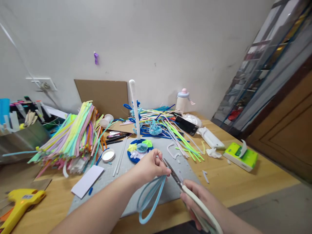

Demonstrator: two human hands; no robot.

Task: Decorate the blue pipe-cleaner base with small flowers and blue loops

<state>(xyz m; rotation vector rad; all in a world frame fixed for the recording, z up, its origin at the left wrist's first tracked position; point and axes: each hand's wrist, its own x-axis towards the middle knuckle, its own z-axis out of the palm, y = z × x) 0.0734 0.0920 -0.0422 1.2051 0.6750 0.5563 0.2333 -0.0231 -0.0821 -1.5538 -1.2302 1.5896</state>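
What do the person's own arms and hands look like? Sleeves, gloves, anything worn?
Left hand and right hand: ungloved, five-fingered human hands. Left forearm and right forearm: bare as far as visible, no sleeve, watch or bracelet. No cables or markings seen.

Fairly even, muted indoor light leaves a faint shadow on the grey wall [156, 39] beside the water bottle [181, 103] at upper centre-right, while wide-angle distortion slants the brown door [285, 130] at far right and softness blurs the shelving [255, 61] at upper right.
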